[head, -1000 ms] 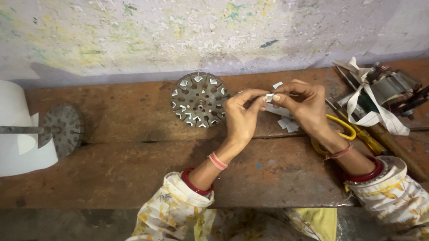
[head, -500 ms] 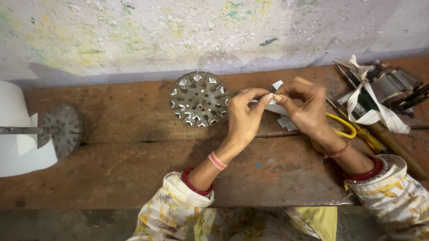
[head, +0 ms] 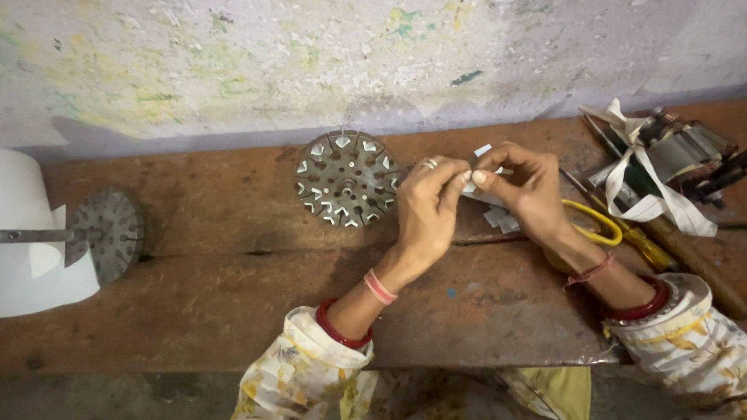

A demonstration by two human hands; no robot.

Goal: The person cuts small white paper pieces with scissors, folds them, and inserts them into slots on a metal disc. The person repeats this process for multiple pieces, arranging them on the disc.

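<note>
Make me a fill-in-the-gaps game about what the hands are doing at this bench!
1. Both hands pinch a small piece of ____ paper between their fingertips.
2. The round slotted metal disc lies on the ____ bench.
3. The scissors beside the right hand have ____ handles.
4. The left hand wears a ____ on one finger.

Missing words: white; wooden; yellow; ring

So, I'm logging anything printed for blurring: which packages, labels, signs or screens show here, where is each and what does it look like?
No signs, screens or printed labels show.
Closest to packaging: a bundle of dark metal tools tied with white cloth strips, lying at the right end of the brown wooden bench.
Small white paper slips, blank as far as visible, lying under the hands: left hand and right hand pinch one between the fingertips.
</note>
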